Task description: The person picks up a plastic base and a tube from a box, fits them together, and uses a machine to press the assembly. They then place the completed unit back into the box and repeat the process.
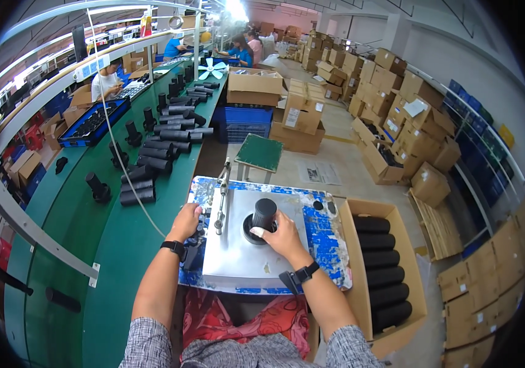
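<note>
A ribbed black plastic cylinder (266, 210) stands in a round black ring on top of a silver metal box (232, 260). My right hand (284, 234) is closed around the cylinder's right side, its thumb low by the ring. At the box's left edge, my left hand (186, 222) is curled closed with the thumb up. Whatever its fingers hold, if anything, is hidden. Just below that hand lie small black parts (194, 253). A metal clamp-like fitting (221, 205) rises from the box's left side. The box rests on a worn blue-and-white board (327, 245).
An open carton (421, 288) of black cylinders stands at my right. On the green bench (106, 257) to the left are several black tubes (155, 162) and a blue tray (94, 122). Ahead stand a green-topped stool (259, 152) and stacked cartons (302, 107). Several people sit farther off.
</note>
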A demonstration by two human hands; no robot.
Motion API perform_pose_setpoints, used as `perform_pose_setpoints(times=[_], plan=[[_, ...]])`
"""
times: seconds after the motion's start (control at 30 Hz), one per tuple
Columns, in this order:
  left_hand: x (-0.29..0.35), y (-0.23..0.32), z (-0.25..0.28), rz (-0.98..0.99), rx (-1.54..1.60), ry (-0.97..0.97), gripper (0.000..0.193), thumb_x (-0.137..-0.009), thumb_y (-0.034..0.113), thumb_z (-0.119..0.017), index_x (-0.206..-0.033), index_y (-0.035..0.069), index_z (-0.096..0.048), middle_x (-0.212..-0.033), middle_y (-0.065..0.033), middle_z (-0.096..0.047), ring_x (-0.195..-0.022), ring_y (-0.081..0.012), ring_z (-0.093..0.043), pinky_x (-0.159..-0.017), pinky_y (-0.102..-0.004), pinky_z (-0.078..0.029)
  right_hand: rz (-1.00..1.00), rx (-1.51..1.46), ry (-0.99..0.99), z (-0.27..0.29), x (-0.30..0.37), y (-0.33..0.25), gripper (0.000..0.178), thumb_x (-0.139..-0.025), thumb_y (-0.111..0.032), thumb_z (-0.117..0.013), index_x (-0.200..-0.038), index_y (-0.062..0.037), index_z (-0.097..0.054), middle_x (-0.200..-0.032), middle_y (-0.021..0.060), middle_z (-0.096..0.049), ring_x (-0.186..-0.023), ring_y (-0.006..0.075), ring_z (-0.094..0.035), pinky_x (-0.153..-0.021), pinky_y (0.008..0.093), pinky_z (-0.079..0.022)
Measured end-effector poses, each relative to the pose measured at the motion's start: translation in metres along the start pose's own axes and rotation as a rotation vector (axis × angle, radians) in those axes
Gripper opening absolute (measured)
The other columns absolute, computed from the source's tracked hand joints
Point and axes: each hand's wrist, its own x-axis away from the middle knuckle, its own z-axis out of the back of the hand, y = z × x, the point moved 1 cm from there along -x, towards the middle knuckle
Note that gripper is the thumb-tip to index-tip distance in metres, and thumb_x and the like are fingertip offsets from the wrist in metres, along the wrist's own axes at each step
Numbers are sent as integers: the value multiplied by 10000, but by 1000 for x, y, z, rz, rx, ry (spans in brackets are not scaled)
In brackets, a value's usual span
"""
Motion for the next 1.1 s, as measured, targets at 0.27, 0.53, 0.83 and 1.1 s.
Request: perform_pose_setpoints(times=[0.27, 0.53, 0.83, 1.1], plan=[[29, 68, 40, 69, 71, 386, 326, -1059, 185, -559, -1292, -21, -657, -1204, -243, -668, -1095, -429, -650, -965, -469, -511, 40, -44, -40, -5, -7, -6, 600, -784, -320, -899, -1208, 18, -644, -1045, 232, -711, -985, 423, -696, -878, 472, -559], [228, 193, 118, -377, 296, 392, 255, -959, 71, -664, -1211, 39, -681, -1130, -130, -637, -936, -248, -593, -796, -354, -491, 479, -671, 327, 120, -12, -192, 389, -850, -188, -842, -1182, -46, -696, -1184, 98, -722, -1084, 220, -666, -982, 407, -504], [262, 192, 117, -734, 133, 371, 444, -828, 264, -841, -1220, 172, -652, -1185, -66, -611, -924, -246, -554, -748, -393, -455, 942, 99, 104, -8, 113, -171, 349, -827, -266, -786, -1160, -218, -690, -1250, 31, -711, -1055, 179, -643, -871, 433, -416], [281, 149, 128, -564, 31, 495, 385, -815, 157, -772, -1194, 185, -713, -1203, -42, -664, -908, -233, -582, -783, -394, -474, 181, 324, 364, 65, 113, -56, 425, -901, 18, -629, -1326, -5, -612, -1372, 190, -598, -1313, 366, -560, -1178, 478, -394]])
